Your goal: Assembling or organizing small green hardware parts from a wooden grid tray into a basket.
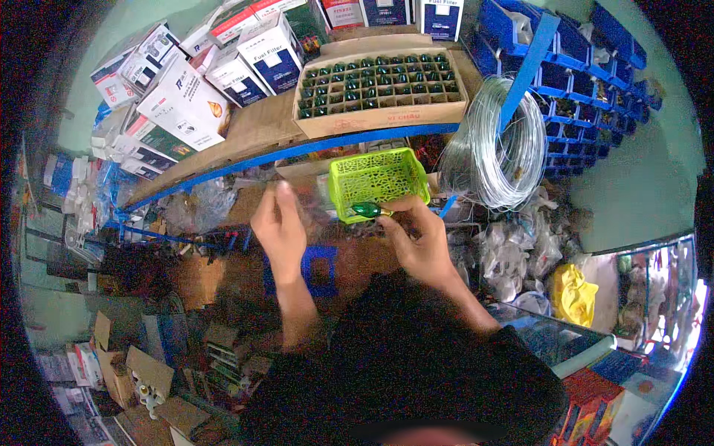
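My right hand [420, 241] pinches a small green glass bulb [366, 209] by its base end, between thumb and fingertips. The bulb lies sideways against the near rim of a lime-green plastic basket [335, 178], whose lattice bottom shows. To the left of the basket, my left hand [281, 230] is raised, fingers upward and apart. Its fingertips are slightly blurred and nothing shows in them. Beyond the basket, a divided cardboard box [387, 119] stands on a shelf, with green bulbs in many of its cells.
A blue-edged wooden shelf [260, 126] carries fuel filter boxes [186, 104] at the left. Coiled silver wire [494, 149] hangs at the right, beside a blue upright strip [529, 70] and blue parts bins [573, 104]. Plastic bags [513, 253] and a yellow bag [574, 293] are lower right.
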Tool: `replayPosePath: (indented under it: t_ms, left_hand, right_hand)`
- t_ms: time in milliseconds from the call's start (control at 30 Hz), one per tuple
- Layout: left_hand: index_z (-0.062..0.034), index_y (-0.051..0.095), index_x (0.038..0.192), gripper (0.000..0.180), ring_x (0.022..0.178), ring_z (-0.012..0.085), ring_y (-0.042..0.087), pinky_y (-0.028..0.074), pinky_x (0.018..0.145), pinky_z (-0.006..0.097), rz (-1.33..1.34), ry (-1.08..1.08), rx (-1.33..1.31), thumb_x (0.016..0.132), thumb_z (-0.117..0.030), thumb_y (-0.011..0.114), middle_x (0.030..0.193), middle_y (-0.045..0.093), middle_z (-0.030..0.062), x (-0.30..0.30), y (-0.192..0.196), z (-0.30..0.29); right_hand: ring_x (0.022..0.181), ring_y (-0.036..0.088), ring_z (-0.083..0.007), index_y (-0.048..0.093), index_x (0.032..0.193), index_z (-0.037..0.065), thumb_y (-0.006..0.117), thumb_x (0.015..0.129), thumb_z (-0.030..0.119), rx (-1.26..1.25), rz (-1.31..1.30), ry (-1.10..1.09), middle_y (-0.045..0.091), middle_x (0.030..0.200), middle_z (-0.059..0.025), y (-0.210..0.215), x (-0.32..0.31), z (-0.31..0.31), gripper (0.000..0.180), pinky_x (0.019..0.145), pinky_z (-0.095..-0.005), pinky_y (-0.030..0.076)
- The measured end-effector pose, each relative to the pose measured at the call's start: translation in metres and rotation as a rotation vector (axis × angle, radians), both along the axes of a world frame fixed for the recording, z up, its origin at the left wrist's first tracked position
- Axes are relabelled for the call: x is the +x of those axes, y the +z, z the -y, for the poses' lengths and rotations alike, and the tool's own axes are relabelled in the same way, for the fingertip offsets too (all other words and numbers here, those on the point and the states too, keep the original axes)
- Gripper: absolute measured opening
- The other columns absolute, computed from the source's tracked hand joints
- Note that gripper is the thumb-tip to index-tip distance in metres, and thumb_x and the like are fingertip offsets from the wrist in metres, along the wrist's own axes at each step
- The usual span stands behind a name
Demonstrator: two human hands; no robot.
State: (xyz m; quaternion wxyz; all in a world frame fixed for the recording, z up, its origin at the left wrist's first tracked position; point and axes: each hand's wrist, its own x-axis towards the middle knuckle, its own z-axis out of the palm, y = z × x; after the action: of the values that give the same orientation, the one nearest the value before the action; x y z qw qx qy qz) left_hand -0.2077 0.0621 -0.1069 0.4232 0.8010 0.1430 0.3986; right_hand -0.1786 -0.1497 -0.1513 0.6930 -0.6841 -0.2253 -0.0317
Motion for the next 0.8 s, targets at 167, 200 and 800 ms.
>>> replayPosePath:
  t_ms: [167,200,800]
  left_hand:
    - [-0.0033,0.071,0.118,0.033,0.101,0.0195,0.071,0.054,0.089,0.032,-0.138,-0.606,0.199,0.085,-0.003,0.078,0.112,0.075,0.0111,-0.016,0.017,0.003]
    - [-0.0041,0.071,0.118,0.035,0.101,0.0212,0.072,0.055,0.089,0.032,-0.162,-0.639,0.206,0.084,-0.004,0.080,0.112,0.075,0.0113,-0.018,0.022,0.011]
    - [-0.0120,0.076,0.110,0.026,0.070,0.0294,0.071,0.055,0.071,0.040,-0.353,-0.526,1.135,0.089,-0.027,0.074,0.087,0.074,0.0140,0.153,0.180,-0.037]
  right_hand:
    - [0.094,0.072,-0.0246,0.064,0.107,0.002,0.073,0.089,0.001,0.047,-0.080,0.009,0.073,0.099,-0.0143,-0.003,0.005,0.001,0.020,0.083,-0.0340,0.055]
    - [0.093,0.072,-0.0241,0.064,0.107,0.002,0.073,0.089,0.001,0.067,-0.055,0.027,0.073,0.100,-0.0139,-0.003,0.004,0.000,0.020,0.083,-0.0337,0.055]
    - [0.106,0.070,-0.0243,0.061,0.117,0.004,0.077,0.087,0.004,0.029,0.098,0.169,0.070,0.114,-0.0120,0.010,0.002,0.005,0.034,0.092,-0.0338,0.053]
